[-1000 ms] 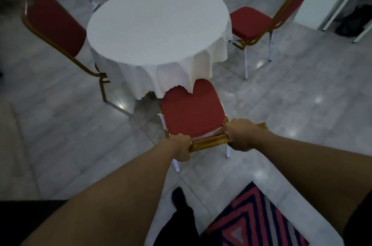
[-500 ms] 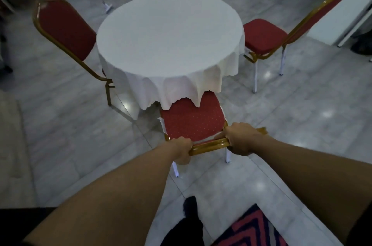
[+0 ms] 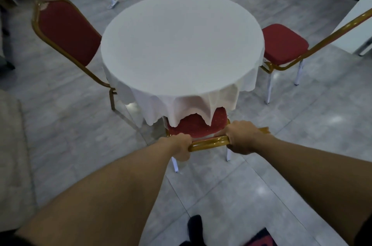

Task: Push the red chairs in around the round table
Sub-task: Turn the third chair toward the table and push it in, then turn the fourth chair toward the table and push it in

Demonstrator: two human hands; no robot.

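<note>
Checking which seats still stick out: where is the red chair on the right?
In the head view, the red chair with gold frame stands right of the round white-clothed table, its seat mostly outside the tablecloth edge.

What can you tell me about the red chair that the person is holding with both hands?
The near chair has a red padded seat with a fine dotted pattern, a shiny gold metal frame and pale legs standing on the grey tiled floor. Its seat is partly under the round table, with the white tablecloth's hem draped over its front. The left hand and right hand grip the gold top rail of its backrest.
</note>
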